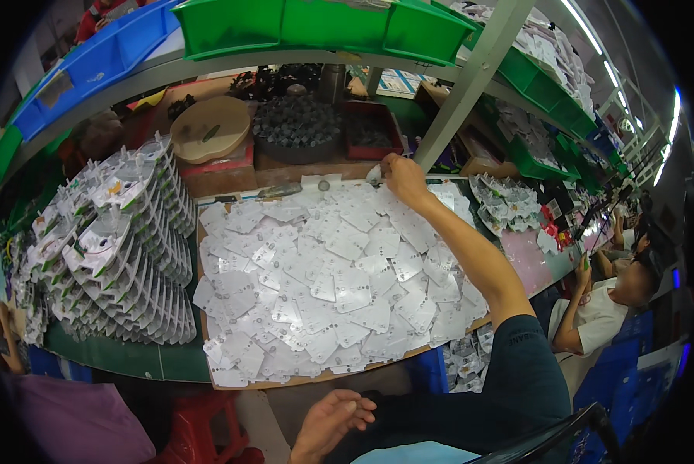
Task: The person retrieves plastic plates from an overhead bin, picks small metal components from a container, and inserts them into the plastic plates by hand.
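Observation:
Many thin white plastic plates [339, 286] with small holes lie in an overlapping layer on a board [409, 357] in front of me. My right hand [405, 179] reaches over them to the far edge, its fingers closed together. A small whitish piece [374, 175] shows at its fingertips; its kind is too small to make out. My left hand [335, 421] is held low, just off the near edge of the board, with loosely curled fingers that stand apart and nothing visible in them.
Tall stacks of white housings [123, 240] stand left. Behind the board are a round tan lid [210, 129], a bowl of dark small parts [297, 127] and a red tray [374, 130]. A slanted post [475, 85] rises beside my right hand, under green bins [324, 31]. A co-worker [602, 309] sits right.

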The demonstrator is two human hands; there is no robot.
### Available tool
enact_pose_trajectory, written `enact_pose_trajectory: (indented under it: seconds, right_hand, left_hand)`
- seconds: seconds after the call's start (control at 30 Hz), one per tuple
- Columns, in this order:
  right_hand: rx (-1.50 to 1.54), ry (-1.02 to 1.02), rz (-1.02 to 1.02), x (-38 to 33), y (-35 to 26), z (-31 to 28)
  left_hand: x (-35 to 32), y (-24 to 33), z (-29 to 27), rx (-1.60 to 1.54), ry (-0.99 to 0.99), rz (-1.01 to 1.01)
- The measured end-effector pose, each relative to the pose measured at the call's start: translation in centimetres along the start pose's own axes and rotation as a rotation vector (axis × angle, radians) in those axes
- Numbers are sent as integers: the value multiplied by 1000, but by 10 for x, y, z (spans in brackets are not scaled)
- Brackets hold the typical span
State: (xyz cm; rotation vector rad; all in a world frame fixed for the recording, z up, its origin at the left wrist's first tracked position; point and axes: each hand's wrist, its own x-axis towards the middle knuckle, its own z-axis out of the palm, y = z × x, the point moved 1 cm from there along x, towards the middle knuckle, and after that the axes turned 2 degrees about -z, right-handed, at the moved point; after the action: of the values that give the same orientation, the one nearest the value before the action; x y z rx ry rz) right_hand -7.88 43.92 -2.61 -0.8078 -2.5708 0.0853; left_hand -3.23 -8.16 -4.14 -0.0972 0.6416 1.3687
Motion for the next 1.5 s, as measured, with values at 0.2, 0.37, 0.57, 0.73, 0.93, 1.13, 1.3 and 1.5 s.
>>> enact_pose_trajectory:
  seconds: [0.2, 0.37, 0.57, 0.73, 0.93, 1.13, 1.3, 1.5]
  right_hand:
    - [389, -132, 52, -48, -80, -83]
    - [824, -407, -365, -151, -198, -123]
    - [913, -482, -428, -200, -245, -140]
    - [920, -491, -355, -206, -245, -150]
    - [968, -460, -386, -207, -248, -142]
    - [966, -392, -440, -203, -245, -144]
    - [770, -374, -433, -163, -219, -148]
    - [517, -59, -201, -37, -144, -91]
  left_hand:
    - [-8, 9, 7, -34, -33, 137]
    - [-4, 27, 13, -117, 41, 462]
    - [-2, 48, 37, -228, 43, 592]
    - [3, 41, 43, -265, 31, 576]
    - [1, 40, 41, -294, 41, 572]
    - [4, 41, 40, -297, -35, 551]
    - [-5, 42, 46, -255, 56, 493]
    - [-17, 22, 13, -56, -118, 336]
